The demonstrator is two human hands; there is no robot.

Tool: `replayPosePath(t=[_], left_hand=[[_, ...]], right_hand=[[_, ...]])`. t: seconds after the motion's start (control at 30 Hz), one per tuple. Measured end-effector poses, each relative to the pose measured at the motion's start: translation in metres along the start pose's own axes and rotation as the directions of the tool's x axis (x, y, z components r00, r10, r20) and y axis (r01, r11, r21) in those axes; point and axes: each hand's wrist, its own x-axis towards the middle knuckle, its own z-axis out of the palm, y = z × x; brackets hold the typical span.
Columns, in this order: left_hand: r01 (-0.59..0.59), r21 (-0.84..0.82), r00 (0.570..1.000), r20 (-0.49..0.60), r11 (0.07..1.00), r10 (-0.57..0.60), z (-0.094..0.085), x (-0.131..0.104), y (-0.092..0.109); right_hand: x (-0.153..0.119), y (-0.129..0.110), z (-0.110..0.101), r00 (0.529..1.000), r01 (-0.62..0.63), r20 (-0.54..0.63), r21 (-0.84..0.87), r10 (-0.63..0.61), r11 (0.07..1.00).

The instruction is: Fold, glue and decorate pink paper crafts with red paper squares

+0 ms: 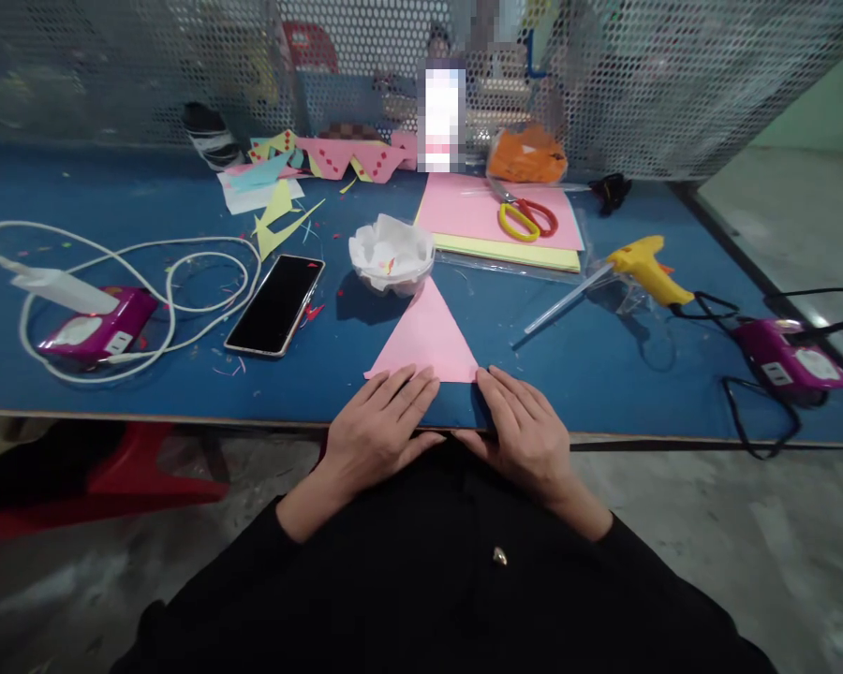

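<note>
A pink sheet of paper folded into a triangle (425,337) lies flat on the blue table, its tip pointing away from me and reaching the white paper bowl (391,255). My left hand (386,417) rests palm down with its fingers stretched over the near left edge of the triangle. At the near right corner, the fingertips of my right hand (524,421) touch the paper, also stretched out flat. Both thumbs point inward by the table's front edge. Small coloured scraps lie inside the bowl.
Left are a black phone (277,304) and a purple power adapter (102,323) with a looped white cable. Scissors (526,217) lie on pink and yellow sheets (456,211). A yellow glue gun (646,267) with a clear stick lies right. Pink cut-outs (355,159) sit along the back mesh.
</note>
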Motion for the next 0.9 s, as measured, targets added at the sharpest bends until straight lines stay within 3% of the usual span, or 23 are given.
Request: replayPosePath(t=[0.9], left_hand=[[0.024,-0.007,0.998,-0.057,1.000,-0.024,0.0063,-0.0025,0.0022]], right_hand=[[-0.0025,-0.0009,0.0052,0.998,0.024,-0.060,-0.060,-0.028,0.998]])
